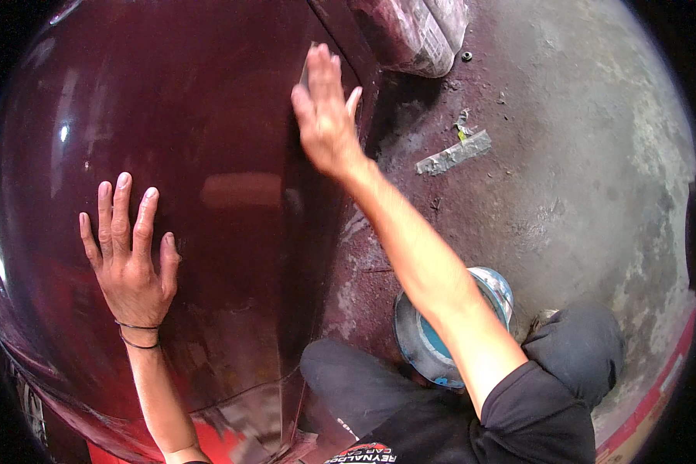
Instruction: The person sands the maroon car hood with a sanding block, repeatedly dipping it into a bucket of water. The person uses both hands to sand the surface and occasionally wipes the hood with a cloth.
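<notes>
A glossy dark maroon car body panel (232,131) fills the left and middle of the head view. Fingers spread, my left hand (134,267) lies on the panel, holding nothing; a dark band circles its wrist. Farther away, near the panel's right edge, my right hand (326,116) presses on the surface with fingers stretched out and slightly blurred. Beside its index finger shows the edge of a thin grey sheet (305,76), mostly hidden under the fingers; its material is hard to make out.
Under my right forearm stands a round blue and grey bucket (421,348) between my bent legs. A crumpled strip of tape (454,152) lies on the dusty concrete floor (580,155). Beyond it are a small ring-shaped part (466,56) and a dusty, maroon-stained rounded container (421,39).
</notes>
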The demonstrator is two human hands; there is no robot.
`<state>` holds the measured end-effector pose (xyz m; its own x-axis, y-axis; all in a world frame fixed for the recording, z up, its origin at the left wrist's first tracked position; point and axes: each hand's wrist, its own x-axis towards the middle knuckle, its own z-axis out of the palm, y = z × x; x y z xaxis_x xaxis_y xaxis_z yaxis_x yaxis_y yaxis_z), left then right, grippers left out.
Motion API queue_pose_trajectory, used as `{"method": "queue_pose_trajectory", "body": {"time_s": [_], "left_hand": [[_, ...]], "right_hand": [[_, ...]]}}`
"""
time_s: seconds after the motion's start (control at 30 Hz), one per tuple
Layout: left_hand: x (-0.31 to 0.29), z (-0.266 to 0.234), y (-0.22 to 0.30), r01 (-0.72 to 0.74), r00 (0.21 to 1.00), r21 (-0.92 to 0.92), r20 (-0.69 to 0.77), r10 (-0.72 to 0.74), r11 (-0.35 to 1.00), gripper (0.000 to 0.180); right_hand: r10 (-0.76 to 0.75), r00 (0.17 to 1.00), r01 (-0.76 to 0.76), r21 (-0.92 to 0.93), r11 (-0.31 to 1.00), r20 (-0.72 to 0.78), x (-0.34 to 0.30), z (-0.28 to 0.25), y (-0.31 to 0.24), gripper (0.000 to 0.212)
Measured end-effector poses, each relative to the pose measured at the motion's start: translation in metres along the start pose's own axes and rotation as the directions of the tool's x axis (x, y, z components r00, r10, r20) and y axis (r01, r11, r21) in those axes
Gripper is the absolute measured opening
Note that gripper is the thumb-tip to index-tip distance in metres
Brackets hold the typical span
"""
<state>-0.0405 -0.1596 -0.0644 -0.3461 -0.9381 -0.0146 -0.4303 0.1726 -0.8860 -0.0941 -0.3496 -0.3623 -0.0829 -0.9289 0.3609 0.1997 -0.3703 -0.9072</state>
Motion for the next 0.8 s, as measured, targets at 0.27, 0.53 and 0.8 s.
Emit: {"method": "queue_pose_trajectory", "body": {"time_s": [0.27, 0.53, 0.8], "left_hand": [[-0.003, -0.004, -0.002, 0.000, 1.000, 0.010, -0.001, 0.000, 1.000, 0.058], [0.000, 0.004, 0.005, 0.011, 1.000, 0.018, -0.027, -0.010, 1.000, 0.056], [-0.015, 0.009, -0.011, -0.001, 0.998, 0.108, -0.059, 0.007, 0.994, 0.053]], "right_hand": [[0.004, 0.991, -0.015, 0.077, 0.997, 0.132, -0.174, 0.034, -0.060, 0.078], [-0.032, 0.996, 0.027, -0.061, 0.998, -0.079, -0.003, 0.012, 0.004, 0.072], [0.184, 0.906, -0.245, 0.118, 0.962, 0.381, -0.352, 0.058, -0.083, 0.080]]}}
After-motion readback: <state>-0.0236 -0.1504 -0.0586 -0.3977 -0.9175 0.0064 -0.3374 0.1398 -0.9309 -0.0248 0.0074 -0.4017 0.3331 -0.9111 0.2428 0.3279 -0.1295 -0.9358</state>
